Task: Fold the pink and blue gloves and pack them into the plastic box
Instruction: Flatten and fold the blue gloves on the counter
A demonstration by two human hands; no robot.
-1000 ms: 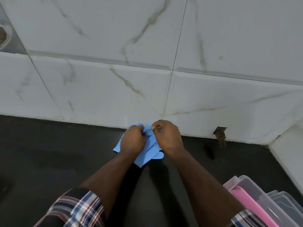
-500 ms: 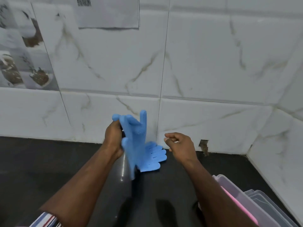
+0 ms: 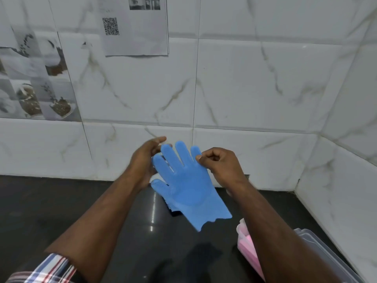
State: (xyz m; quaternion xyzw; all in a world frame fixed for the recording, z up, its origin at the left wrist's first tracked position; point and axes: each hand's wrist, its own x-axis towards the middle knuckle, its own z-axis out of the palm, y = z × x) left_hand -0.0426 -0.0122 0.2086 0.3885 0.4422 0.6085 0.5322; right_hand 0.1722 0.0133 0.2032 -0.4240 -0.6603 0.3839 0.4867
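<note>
A blue glove (image 3: 187,186) hangs spread flat in the air above the black counter, fingers up and cuff down to the right. My left hand (image 3: 145,162) grips its left side by the fingers. My right hand (image 3: 219,163) pinches its right edge at the little finger. A second blue glove (image 3: 170,206) lies on the counter, mostly hidden behind the raised one. Pink gloves (image 3: 247,248) sit inside the clear plastic box (image 3: 241,231) at the lower right, partly covered by my right forearm.
The black counter (image 3: 61,211) runs under both arms. White marble tiles form the back wall and a corner wall at the right. A printed sheet with a QR code (image 3: 134,27) hangs on the wall. The box's clear lid (image 3: 326,250) lies beside the box.
The left hand alone held the glove up half a second ago. Now my right hand has taken its other edge and the glove is spread flat. The view has tilted upward.
</note>
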